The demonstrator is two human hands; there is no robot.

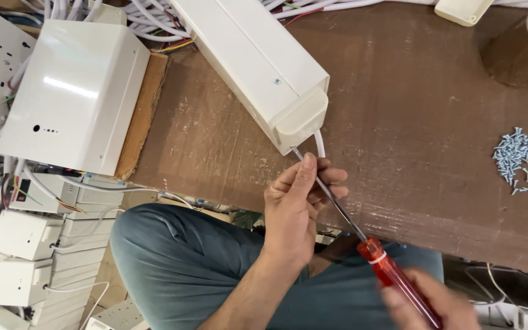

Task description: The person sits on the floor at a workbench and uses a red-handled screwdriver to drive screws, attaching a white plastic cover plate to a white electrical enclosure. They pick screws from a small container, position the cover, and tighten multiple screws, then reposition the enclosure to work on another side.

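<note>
Long white housing [255,61] lying across the brown table [435,183], end cap at frame centre; left hand [294,208] pinching the screwdriver [362,235] shaft, right hand [429,302] wrapped round the red handle, lower right. Blurred right hand, slanted shaft: likely to slip off the screw, gouging the cap or nicking the white cable [320,143] just beside the tip.

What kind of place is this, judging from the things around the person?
Probably a small workshop for assembling electrical units. A worn brown workbench holds a long white casing, a pile of screws lies ready, and many similar white boxes with cables sit below.
</note>
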